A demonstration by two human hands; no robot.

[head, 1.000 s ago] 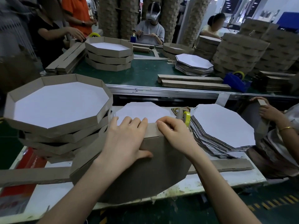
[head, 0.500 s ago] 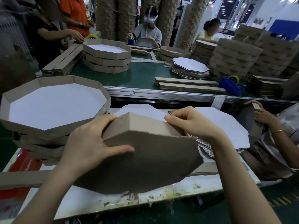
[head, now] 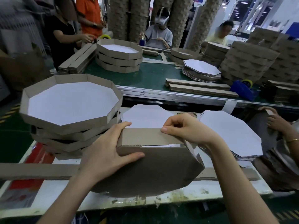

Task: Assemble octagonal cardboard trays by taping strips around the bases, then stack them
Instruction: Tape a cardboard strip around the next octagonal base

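Note:
An octagonal cardboard tray (head: 155, 172) stands tilted on the white table (head: 53, 189), its brown underside facing me. My left hand (head: 105, 152) grips its upper left corner, thumb on the base and fingers over the rim strip (head: 142, 136). My right hand (head: 187, 128) pinches the top edge of that strip at the right. A stack of finished trays (head: 71, 104) sits at the left. A pile of flat white octagonal bases (head: 226, 133) lies at the right, and one more base (head: 145, 115) behind the held tray.
A long cardboard strip (head: 35, 172) lies across the table under the tray. Another person's hand (head: 275, 120) works at the right edge. Beyond a metal rail, a green belt (head: 152, 75) carries trays, strips, bases and a blue tape dispenser (head: 244, 89). Several people stand behind it.
The tray has turned in my hands, bringing a new side of the rim strip to the top. My right hand slid along the strip's top edge and now pinches it.

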